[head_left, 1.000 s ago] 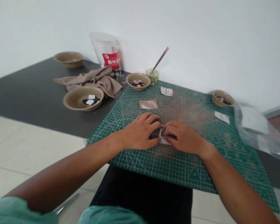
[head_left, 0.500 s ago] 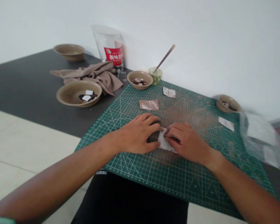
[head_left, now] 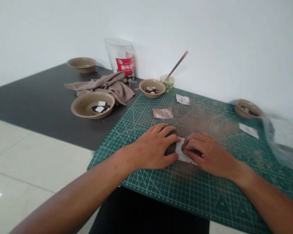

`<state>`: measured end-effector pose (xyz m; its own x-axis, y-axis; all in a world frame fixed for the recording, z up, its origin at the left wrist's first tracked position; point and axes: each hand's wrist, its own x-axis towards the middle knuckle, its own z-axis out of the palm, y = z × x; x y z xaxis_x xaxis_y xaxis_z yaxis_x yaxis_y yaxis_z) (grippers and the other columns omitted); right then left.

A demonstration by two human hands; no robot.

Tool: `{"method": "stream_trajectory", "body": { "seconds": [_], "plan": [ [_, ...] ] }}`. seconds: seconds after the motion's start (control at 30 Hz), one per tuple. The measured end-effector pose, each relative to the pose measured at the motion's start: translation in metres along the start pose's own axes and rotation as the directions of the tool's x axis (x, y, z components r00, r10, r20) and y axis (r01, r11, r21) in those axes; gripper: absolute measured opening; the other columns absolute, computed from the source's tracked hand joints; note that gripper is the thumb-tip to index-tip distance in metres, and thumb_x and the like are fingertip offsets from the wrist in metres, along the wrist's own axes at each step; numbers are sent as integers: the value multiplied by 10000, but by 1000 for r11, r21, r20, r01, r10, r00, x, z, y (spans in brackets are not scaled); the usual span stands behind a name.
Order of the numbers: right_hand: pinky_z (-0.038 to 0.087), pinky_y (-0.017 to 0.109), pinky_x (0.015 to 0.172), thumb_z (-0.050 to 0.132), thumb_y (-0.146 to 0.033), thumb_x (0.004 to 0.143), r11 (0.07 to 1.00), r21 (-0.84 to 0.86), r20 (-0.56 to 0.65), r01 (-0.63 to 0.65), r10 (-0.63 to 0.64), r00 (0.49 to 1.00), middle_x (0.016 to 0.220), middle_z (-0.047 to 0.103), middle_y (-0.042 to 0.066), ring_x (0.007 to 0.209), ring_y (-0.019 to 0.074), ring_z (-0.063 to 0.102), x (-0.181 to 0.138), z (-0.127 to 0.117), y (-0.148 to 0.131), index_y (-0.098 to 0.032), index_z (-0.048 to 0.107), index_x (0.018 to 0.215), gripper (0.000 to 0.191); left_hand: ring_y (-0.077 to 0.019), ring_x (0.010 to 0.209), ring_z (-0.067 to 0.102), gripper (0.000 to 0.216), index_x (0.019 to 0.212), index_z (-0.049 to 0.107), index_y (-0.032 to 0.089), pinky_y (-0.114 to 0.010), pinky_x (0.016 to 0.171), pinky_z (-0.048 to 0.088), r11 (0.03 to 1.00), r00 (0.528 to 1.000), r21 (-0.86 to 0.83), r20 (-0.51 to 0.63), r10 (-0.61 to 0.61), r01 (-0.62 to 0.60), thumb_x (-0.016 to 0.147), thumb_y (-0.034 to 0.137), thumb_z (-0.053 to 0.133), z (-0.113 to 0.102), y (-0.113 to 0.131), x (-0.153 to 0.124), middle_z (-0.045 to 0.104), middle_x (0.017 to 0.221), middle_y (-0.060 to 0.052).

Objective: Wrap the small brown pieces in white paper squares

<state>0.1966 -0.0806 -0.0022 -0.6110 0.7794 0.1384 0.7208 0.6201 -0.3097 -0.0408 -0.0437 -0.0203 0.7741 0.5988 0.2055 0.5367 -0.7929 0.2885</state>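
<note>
A small white paper sheet (head_left: 182, 151) lies on the green cutting mat (head_left: 151, 182) in front of me. My left hand (head_left: 158, 148) rests on the mat with fingers spread, thumb and fingertips touching the paper's left edge. Over the sheet's right part, my right hand (head_left: 205, 152) has its fingertips pinched together against the paper; a small dark bit shows at the tips, too little to name. Its palm side and the paper's right end are hidden. Brown powder smears surround both hands.
Beyond the hands lie a brown-dusted paper (head_left: 163, 113) and two white papers (head_left: 183, 99). Brown bowls with dark and white pieces (head_left: 92, 105), a cloth (head_left: 107, 86), a clear tub (head_left: 119, 55), a cup with a stick (head_left: 167, 83) and a plastic bag (head_left: 280, 139) stand around.
The camera view has shifted, so everything appears further right and slightly lower. Both hands keep nearly the same pose on the paper; the right fingertips have moved only slightly.
</note>
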Motion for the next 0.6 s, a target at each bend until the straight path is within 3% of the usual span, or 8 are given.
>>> {"method": "stream_trajectory", "body": {
  "seconds": [0.2,0.33,0.6],
  "plan": [
    [423,383,818,600,-219,941,997,-29,-33,-65,64,997,985,695,39,905,207,623,2,0,-3,-231,634,901,54,-330,1443,326,495,1381,527,281,-543,1181,296,998,998,37,-21,-54,55,928,478,495,4,10,-7,432,1527,-62],
    [423,379,835,590,-205,947,1000,18,27,-6,5,1000,989,694,28,916,195,625,4,2,-9,-238,638,897,76,-328,1452,320,489,1388,523,286,-552,1179,297,995,995,41,-25,-92,93,939,475,481,8,15,-10,426,1539,-63],
    [441,365,837,597,-226,947,998,28,-79,-52,54,995,1012,690,45,932,202,624,2,8,2,-218,633,917,48,-329,1433,335,485,1374,527,283,-545,1167,311,997,997,22,-16,-77,78,918,448,521,4,13,-8,434,1522,-65]
  ]
}}
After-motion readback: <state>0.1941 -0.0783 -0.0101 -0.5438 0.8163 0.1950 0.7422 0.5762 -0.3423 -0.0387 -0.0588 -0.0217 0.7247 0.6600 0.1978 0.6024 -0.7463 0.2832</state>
